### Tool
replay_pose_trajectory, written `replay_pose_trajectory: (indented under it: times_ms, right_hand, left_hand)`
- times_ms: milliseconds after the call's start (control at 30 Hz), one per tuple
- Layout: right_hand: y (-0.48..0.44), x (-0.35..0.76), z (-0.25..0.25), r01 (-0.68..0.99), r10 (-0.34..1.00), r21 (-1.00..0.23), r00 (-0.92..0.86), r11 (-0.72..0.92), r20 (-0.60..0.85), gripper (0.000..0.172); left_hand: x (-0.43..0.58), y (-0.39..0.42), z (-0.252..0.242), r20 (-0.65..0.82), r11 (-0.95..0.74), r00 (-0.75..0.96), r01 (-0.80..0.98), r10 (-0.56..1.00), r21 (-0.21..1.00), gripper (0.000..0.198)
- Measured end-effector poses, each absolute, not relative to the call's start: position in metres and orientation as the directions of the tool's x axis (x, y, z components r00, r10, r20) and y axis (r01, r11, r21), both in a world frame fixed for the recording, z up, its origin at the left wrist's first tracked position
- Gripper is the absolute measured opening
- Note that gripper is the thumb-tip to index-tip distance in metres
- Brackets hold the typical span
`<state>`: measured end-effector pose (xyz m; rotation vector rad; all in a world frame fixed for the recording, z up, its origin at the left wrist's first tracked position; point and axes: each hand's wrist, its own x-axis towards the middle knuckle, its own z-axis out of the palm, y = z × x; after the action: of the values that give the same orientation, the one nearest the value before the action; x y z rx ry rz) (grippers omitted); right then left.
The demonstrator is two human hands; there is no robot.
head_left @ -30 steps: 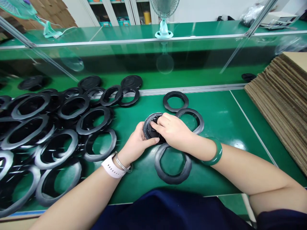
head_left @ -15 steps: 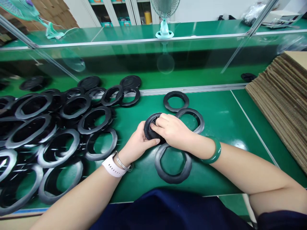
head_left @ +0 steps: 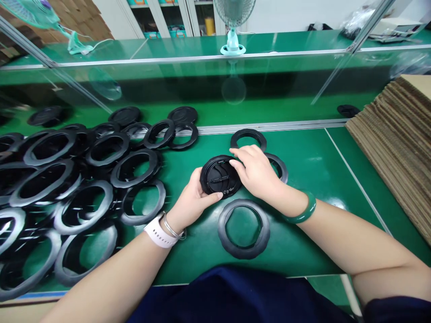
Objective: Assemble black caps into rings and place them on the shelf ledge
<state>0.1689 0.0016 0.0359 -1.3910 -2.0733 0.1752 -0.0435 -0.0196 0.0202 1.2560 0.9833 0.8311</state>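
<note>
A round black plastic piece, with a curved and barred inner face turned up, sits in the grip of my left hand. My left thumb lies over its lower rim and the other fingers are hidden behind it. My right hand is at the piece's right edge, fingers stretched out and apart, holding nothing; whether a fingertip touches the rim I cannot tell. Just below lies a loose black ring. Another ring is partly covered by my right hand, and a third ring lies behind it.
Several black rings are piled across the left of the green table. Black discs lie by the back rail. Stacked cardboard stands at the right. A fan stands on the shelf behind the clear panel.
My right hand has lifted off the middle of the round piece and moved right, its fingers opening out. The piece's inner face now shows. My left hand keeps its hold.
</note>
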Motion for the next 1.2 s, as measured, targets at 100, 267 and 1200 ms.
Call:
replay_pose_trajectory:
  times_ms: [100, 267, 1200]
  right_hand:
    - [0.001, 0.164, 0.036, 0.76, 0.928, -0.54, -0.242, 0.362, 0.283, 0.03]
    - [-0.003, 0.159, 0.037, 0.716, 0.95, -0.628, -0.185, 0.305, 0.25, 0.019]
    - [0.005, 0.158, 0.027, 0.579, 0.974, -0.786, -0.066, 0.214, 0.217, 0.013]
  left_hand:
    - [-0.043, -0.021, 0.022, -0.135, 0.139, 0.366, 0.014, 0.921, 0.99, 0.067]
    - [-0.042, -0.023, 0.02, -0.117, 0.125, 0.398, 0.005, 0.91, 0.992, 0.065]
    - [-0.041, -0.025, 0.022, -0.138, 0.115, 0.393, 0.083, 0.909, 0.99, 0.065]
